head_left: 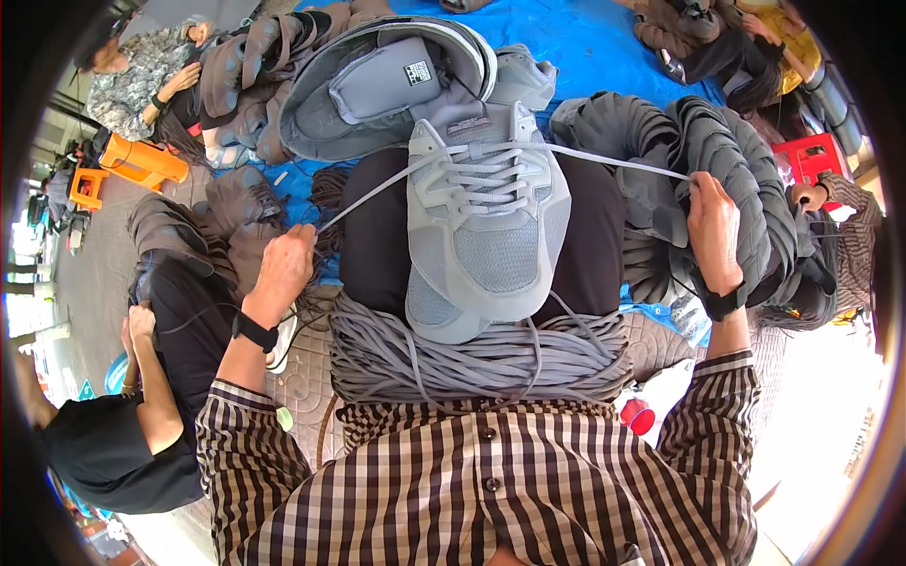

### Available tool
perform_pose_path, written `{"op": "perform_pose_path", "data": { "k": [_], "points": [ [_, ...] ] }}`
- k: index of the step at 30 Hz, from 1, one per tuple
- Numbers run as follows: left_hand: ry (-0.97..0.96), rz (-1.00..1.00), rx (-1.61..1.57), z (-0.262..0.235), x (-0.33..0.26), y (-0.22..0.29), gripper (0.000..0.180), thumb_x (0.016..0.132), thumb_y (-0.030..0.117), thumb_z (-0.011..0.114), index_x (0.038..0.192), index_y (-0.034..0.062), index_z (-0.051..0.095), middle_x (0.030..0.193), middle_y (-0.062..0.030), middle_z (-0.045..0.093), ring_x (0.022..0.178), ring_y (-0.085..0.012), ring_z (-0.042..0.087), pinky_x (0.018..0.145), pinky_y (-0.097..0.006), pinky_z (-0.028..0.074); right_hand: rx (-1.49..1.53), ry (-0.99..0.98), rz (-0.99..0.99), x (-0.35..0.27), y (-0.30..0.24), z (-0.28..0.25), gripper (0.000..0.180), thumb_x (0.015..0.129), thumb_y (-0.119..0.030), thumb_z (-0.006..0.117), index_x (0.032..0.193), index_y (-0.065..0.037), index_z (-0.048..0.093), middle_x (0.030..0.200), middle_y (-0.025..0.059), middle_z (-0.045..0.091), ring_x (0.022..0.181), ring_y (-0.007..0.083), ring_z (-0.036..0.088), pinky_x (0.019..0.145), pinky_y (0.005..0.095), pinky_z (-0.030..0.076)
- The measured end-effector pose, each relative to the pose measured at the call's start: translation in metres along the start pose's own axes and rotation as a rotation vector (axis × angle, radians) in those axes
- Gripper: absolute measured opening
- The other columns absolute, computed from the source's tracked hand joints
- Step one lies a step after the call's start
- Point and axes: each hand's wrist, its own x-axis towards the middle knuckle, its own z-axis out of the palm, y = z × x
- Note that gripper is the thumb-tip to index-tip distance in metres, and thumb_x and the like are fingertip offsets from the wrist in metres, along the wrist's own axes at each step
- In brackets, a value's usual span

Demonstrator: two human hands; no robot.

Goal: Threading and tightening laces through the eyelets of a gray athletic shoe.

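A grey shoe upper (507, 255) lies on my lap with its toe toward me, over another grey upper whose toe shows below it. Its grey shoelace (613, 162) is threaded through several eyelets, and both ends are drawn out sideways. My left hand (286, 269) is closed on the left lace end, which runs taut up to the top eyelets. Out to the right, my right hand (713, 226) pinches the other end, also taut. Against my waist rests a thick bundle of loose grey laces (472, 354).
Beyond the shoe lies another grey upper (326, 113), its inside showing. Stacked grey uppers (736, 170) stand at the right, brown-grey ones (250, 75) at the upper left, on a blue tarp (595, 57). People sit around. An orange stool (142, 160) and a red crate (810, 158) stand farther off.
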Motion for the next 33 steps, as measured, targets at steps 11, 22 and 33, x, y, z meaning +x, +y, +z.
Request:
{"op": "perform_pose_path", "data": {
  "k": [11, 22, 33],
  "points": [
    [0.045, -0.078, -0.07, 0.034, -0.001, -0.018, 0.002, 0.085, 0.0, 0.051, 0.084, -0.0009, 0.05, 0.077, -0.0255, 0.059, 0.074, -0.0442, 0.059, 0.063, -0.051, 0.047, 0.84, 0.032, -0.048, 0.024, -0.119, -0.011, 0.007, 0.09, -0.001, 0.06, 0.097, -0.002, 0.059, 0.073, 0.0029, 0.058, 0.066, 0.0082, 0.056, 0.06, 0.0227, 0.047],
    [0.046, -0.169, -0.151, 0.054, 0.004, -0.022, 0.003, 0.085, 0.002, 0.053, 0.087, -0.0005, 0.053, 0.071, -0.0273, 0.058, 0.071, -0.0463, 0.058, 0.062, -0.053, 0.045, 1.0, -0.121, -0.107, 0.068, -0.135, 0.05, 0.005, 0.089, -0.003, 0.06, 0.093, -0.002, 0.059, 0.069, 0.0051, 0.061, 0.061, 0.0117, 0.06, 0.057, 0.025, 0.049],
    [0.133, -0.389, -0.401, 0.055, 0.011, -0.018, 0.007, 0.085, 0.0, 0.057, 0.091, 0.0018, 0.057, 0.069, -0.0216, 0.06, 0.062, -0.0366, 0.062, 0.057, -0.044, 0.048, 1.029, -0.118, -0.117, 0.068, -0.134, 0.052, 0.009, 0.085, 0.002, 0.062, 0.091, -0.003, 0.056, 0.069, 0.0018, 0.058, 0.06, 0.0092, 0.056, 0.056, 0.0242, 0.046]
  ]
}}
